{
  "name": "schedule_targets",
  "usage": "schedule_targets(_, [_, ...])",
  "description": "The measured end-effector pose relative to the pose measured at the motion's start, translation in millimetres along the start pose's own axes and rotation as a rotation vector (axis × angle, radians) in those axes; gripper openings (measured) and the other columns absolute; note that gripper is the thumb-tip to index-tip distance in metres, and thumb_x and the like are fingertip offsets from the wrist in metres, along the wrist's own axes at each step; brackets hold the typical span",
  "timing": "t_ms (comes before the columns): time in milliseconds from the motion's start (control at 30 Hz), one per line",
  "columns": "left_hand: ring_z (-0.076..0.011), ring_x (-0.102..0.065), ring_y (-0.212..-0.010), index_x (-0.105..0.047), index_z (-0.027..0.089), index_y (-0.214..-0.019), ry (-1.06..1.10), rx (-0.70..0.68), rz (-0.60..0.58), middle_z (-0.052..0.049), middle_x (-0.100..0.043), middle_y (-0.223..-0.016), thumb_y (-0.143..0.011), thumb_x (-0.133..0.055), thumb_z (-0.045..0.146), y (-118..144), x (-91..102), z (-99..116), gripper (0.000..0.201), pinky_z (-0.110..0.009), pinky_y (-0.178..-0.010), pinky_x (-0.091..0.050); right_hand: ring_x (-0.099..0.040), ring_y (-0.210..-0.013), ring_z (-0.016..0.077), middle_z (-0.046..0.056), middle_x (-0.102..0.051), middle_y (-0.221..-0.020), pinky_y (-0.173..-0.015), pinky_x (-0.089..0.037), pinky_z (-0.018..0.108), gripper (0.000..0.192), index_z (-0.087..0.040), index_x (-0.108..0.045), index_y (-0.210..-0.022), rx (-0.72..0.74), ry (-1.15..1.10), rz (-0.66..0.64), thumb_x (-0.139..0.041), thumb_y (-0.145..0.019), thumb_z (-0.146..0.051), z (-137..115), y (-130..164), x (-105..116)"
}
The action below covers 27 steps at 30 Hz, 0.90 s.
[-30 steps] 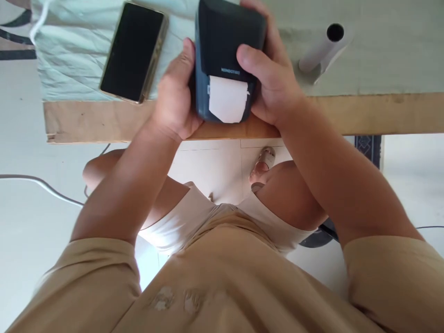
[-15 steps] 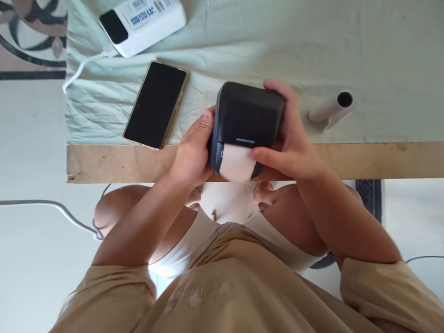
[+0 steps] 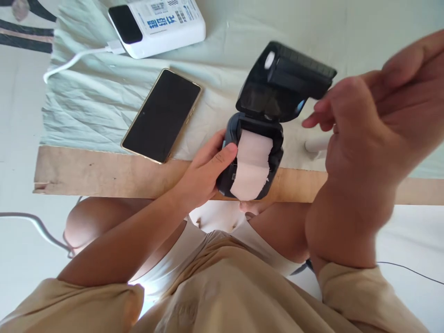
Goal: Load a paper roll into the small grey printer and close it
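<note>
Cloth-covered surface (image 3: 347, 27) with printer (image 3: 253, 157) at its near edge, lid (image 3: 286, 83) raised, paper (image 3: 251, 162) exposed: left hand (image 3: 204, 171) grips the printer's left side, right hand (image 3: 374, 115) hovers loosely spread beside the lid; phone (image 3: 162, 115) lies left.

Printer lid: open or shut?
Open: the printer lid is tilted back, the paper roll is exposed, and the left hand grips the body.

Phone (image 3: 162, 116) beside power bank (image 3: 157, 25) on cloth (image 3: 222, 60)
</note>
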State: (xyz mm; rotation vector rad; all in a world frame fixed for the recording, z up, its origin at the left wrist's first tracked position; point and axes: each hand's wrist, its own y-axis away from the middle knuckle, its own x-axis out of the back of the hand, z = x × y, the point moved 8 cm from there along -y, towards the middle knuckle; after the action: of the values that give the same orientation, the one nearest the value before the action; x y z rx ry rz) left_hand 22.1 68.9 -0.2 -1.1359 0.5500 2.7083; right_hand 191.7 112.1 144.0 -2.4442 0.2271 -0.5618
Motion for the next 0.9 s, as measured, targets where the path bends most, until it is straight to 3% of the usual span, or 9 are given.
schedule_targets(67, [-0.0263,-0.084,-0.115,-0.078,0.022,-0.115,-0.019,-0.018,0.017,-0.002,-0.084,-0.103,-0.101,-0.082,0.043,2,-1.2,2,0.025,-0.034,-0.091,-0.070,-0.062,-0.063,0.0156,-0.003,-0.043,-0.072,-0.055,-0.048,0.033,0.033,-0.029,-0.051,-0.081,0.037,0.085,0.020,-0.077,-0.101,-0.026,-6,4,-1])
schedule_targets(233, [-0.0241,-0.082,-0.125,-0.080,0.027,-0.119,-0.087,-0.076,0.029,0.002,-0.083,-0.110,-0.103,-0.079,0.038,2,-0.5,4,0.018,-0.035,-0.104,-0.067,-0.059,-0.062,0.0158,-0.002,-0.080,-0.089,-0.058,-0.035,0.035,0.006,-0.027,-0.073,-0.097,0.129,0.576,-0.547,-0.071,-0.096,-0.022,-13,30,-40])
schedule_targets(400, [-0.0234,-0.078,-0.128,-0.079,0.029,-0.126,-0.192,-0.091,-0.065,0.000,-0.084,-0.127,-0.094,-0.091,0.050,-1,1.0,1,0.040,-0.032,-0.107,-0.065,-0.048,-0.061,0.0153,0.001,-0.075,-0.079,-0.062,-0.017,0.035,0.008,-0.026,-0.072,-0.090,-0.058,0.702,-0.761,-0.067,-0.095,-0.024,0,35,-49])
schedule_targets(433, [-0.0237,-0.079,-0.125,-0.078,0.028,-0.128,-0.195,-0.086,-0.056,-0.001,-0.084,-0.128,-0.093,-0.092,0.052,-2,2.7,0,0.044,-0.033,-0.104,-0.065,-0.045,-0.061,0.0156,0.001,-0.072,-0.076,-0.063,-0.017,0.035,0.004,-0.027,-0.073,-0.093,-0.097,0.668,-0.769,-0.069,-0.092,-0.025,4,33,-50])
schedule_targets(533, [-0.0230,-0.079,-0.120,-0.076,0.025,-0.129,-0.166,-0.112,-0.019,-0.002,-0.084,-0.125,-0.094,-0.091,0.054,-2,6.2,-1,0.048,-0.034,-0.101,-0.066,-0.041,-0.060,0.0137,0.000,-0.076,-0.084,-0.063,-0.028,0.034,0.029,-0.028,-0.075,-0.107,-0.175,0.496,-0.779,-0.076,-0.078,-0.023,13,27,-49])
schedule_targets(633, [-0.0232,-0.077,-0.127,-0.074,0.025,-0.127,-0.126,-0.173,-0.043,-0.003,-0.083,-0.127,-0.094,-0.091,0.055,0,4.3,2,0.048,-0.035,-0.110,-0.064,-0.038,-0.054,0.0121,-0.001,-0.081,-0.094,-0.056,-0.033,0.034,0.036,-0.030,-0.074,-0.110,-0.343,0.089,-0.736,-0.082,-0.075,-0.029,24,28,-42])
schedule_targets(700, [-0.0242,-0.077,-0.130,-0.074,0.024,-0.129,-0.133,-0.195,-0.058,-0.004,-0.083,-0.128,-0.093,-0.092,0.055,2,3.6,4,0.051,-0.035,-0.113,-0.063,-0.048,-0.057,0.0172,0.001,-0.080,-0.089,-0.052,-0.037,0.036,0.035,-0.032,-0.074,-0.106,-0.420,-0.153,-0.647,-0.084,-0.075,-0.043,31,27,-36])
schedule_targets(800, [-0.0256,-0.079,-0.126,-0.075,0.023,-0.129,-0.144,-0.200,-0.037,-0.005,-0.083,-0.126,-0.094,-0.090,0.056,5,5.7,7,0.050,-0.036,-0.107,-0.066,-0.065,-0.069,0.0265,0.005,-0.074,-0.085,-0.055,-0.050,0.041,0.031,-0.032,-0.071,-0.100,-0.455,-0.300,-0.482,-0.072,-0.081,-0.057,48,22,-28])
schedule_targets(900, [-0.0264,-0.080,-0.127,-0.079,0.024,-0.121,-0.099,-0.243,0.049,-0.004,-0.085,-0.119,-0.099,-0.086,0.051,10,11.3,17,0.036,-0.034,-0.102,-0.068,-0.065,-0.070,0.0276,0.009,-0.069,-0.093,-0.048,-0.046,0.041,0.041,-0.031,-0.066,-0.108,-0.467,-0.265,-0.411,-0.053,-0.088,-0.065,72,18,-28])
